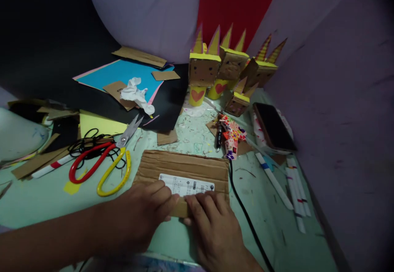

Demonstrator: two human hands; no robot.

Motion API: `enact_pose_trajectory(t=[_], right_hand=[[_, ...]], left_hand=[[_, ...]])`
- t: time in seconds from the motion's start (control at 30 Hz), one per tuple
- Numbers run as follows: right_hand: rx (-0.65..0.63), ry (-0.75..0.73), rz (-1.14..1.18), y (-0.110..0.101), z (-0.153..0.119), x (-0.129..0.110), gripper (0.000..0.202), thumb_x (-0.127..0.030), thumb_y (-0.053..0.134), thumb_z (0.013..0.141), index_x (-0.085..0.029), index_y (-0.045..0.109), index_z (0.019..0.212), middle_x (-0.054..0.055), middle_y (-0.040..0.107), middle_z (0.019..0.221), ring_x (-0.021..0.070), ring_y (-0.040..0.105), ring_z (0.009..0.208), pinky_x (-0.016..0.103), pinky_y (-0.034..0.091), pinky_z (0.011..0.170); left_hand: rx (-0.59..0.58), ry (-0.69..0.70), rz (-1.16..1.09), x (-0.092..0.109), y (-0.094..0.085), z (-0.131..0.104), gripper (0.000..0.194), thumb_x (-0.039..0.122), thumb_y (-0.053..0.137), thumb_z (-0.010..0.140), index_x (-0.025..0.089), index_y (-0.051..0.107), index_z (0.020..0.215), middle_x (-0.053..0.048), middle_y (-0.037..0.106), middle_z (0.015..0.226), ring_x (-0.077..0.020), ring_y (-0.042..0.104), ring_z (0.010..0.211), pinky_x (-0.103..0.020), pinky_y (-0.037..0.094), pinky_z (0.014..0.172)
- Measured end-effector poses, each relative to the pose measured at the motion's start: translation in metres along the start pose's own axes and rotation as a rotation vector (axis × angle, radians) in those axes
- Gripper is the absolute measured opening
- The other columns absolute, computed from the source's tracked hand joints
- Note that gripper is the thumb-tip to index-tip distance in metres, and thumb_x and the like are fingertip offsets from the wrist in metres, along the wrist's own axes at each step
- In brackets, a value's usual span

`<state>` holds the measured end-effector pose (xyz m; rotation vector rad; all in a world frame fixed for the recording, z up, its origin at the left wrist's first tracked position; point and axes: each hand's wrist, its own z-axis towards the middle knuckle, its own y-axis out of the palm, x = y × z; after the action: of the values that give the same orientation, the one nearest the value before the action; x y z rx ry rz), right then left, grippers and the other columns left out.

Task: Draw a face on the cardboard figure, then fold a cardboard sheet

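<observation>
A brown piece of cardboard [187, 164] with a white printed label [181, 183] lies flat before me. My left hand [154, 206] grips its near edge, fingers curled over it and thumb underneath. Close beside it, my right hand [212, 218] holds the same edge with bent fingers. Between the two hands a short strip of that edge shows, folded or turned up. Left of the cardboard rest scissors [123, 140] with one red and one yellow handle, blades apart.
Cardboard figures with pointed horns [205, 70] stand at the back. A floral glue gun [232, 136] trails a black cord [246, 214] along the right. Further right are a phone [273, 126] and white paper sticks [297, 194]. Blue paper [107, 74] and crumpled tissue [135, 93] lie back left.
</observation>
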<state>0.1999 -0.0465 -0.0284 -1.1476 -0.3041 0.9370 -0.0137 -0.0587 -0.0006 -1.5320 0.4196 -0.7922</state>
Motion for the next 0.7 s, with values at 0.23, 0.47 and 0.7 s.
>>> enact_pose_trajectory(t=[0.23, 0.47, 0.7], right_hand=[[-0.102, -0.033, -0.028, -0.002, 0.016, 0.009, 0.031, -0.021, 0.036, 0.096, -0.009, 0.064, 0.100, 0.012, 0.063, 0.083, 0.0235, 0.051, 0.072, 0.035, 0.042, 0.062], [-0.097, 0.018, 0.037, -0.003, 0.025, 0.017, 0.026, -0.018, 0.043, 0.093, -0.012, 0.063, 0.109, 0.010, 0.061, 0.084, 0.0224, 0.051, 0.073, 0.032, 0.040, 0.060], [-0.235, 0.147, 0.235, -0.004, 0.050, 0.036, 0.015, -0.018, 0.050, 0.089, -0.016, 0.064, 0.082, 0.006, 0.060, 0.080, 0.0211, 0.052, 0.079, 0.032, 0.040, 0.069]], left_hand=[[-0.092, 0.049, -0.196, -0.026, -0.019, 0.022, 0.011, 0.017, 0.054, 0.080, 0.018, 0.058, 0.090, -0.004, 0.062, 0.079, -0.0196, 0.056, 0.070, -0.032, 0.042, 0.059], [-0.037, 0.082, -0.097, -0.036, -0.016, 0.026, 0.013, 0.021, 0.051, 0.083, 0.016, 0.060, 0.091, -0.007, 0.061, 0.082, -0.0226, 0.053, 0.075, -0.035, 0.036, 0.057], [0.127, 0.170, 0.058, -0.059, -0.020, 0.046, 0.028, 0.017, 0.042, 0.088, 0.018, 0.055, 0.063, -0.004, 0.056, 0.066, -0.0183, 0.048, 0.066, -0.033, 0.036, 0.056]])
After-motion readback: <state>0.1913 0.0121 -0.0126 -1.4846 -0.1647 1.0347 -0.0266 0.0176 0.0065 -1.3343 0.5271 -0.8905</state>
